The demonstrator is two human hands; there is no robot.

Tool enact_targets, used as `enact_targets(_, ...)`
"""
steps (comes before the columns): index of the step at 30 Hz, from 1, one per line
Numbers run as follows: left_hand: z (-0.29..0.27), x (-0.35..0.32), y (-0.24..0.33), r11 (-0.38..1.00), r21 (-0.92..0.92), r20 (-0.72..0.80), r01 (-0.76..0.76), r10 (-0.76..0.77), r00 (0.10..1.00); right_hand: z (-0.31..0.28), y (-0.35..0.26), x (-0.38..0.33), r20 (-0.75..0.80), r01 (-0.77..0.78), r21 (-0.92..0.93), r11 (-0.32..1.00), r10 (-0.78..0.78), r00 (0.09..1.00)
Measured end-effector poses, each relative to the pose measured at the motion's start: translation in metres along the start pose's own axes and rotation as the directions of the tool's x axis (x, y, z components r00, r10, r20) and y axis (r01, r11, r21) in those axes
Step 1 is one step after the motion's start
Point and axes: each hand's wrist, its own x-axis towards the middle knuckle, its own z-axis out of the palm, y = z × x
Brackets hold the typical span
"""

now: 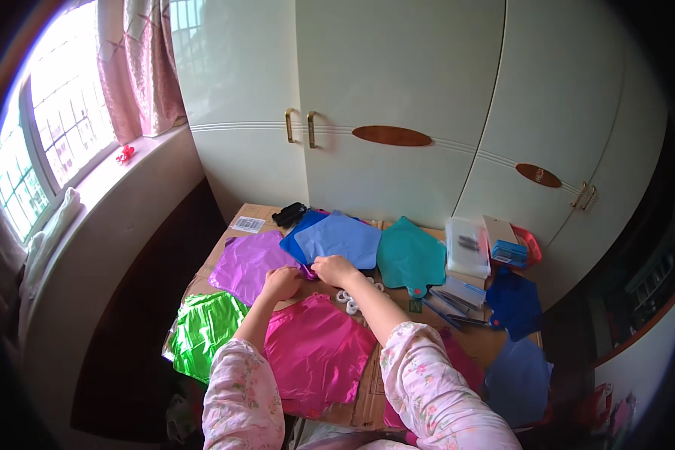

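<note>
A flat, shiny purple foil balloon [249,259] lies at the left of the cardboard-covered table, and its corner runs in between my hands. My left hand [283,283] is closed at that corner. Fingers of my right hand [333,270] are pinched together at the same purple tip, just below a light blue foil balloon [339,238]. The exact grip is partly hidden by the hands. Nearer to me, a pink foil balloon [319,352] is spread under my forearms. Several white rings [346,300] lie beside my right wrist.
To the left rests a green foil balloon [206,330]; a teal one [411,255] lies right of centre. Clear plastic packets [457,296], a white stack [467,247] and a red basket [531,247] occupy the right side. A cream wardrobe [397,75] stands behind the table.
</note>
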Motion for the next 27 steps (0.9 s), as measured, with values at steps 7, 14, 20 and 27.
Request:
enact_targets(7,-0.005,0.001,0.005,1.000,0.008,0.005,-0.023,0.023,1.000,0.005,0.005,0.000,0.095,-0.095,0.046,0.994,0.091,0.991)
enact_targets(14,-0.007,0.005,0.012,0.992,-0.126,-0.098,0.004,-0.016,0.995,-0.002,-0.002,0.000,0.082,-0.487,0.347,0.801,0.492,0.867)
enact_targets(20,-0.004,0.012,0.015,0.990,-0.108,-0.116,-0.087,0.074,0.990,-0.002,0.007,-0.003,0.145,-0.604,0.510,0.613,0.631,0.762)
enact_targets(27,-0.002,0.025,0.021,0.993,-0.043,0.082,-0.113,0.116,0.990,-0.001,0.023,-0.005,0.138,-0.525,0.708,0.472,0.637,0.758)
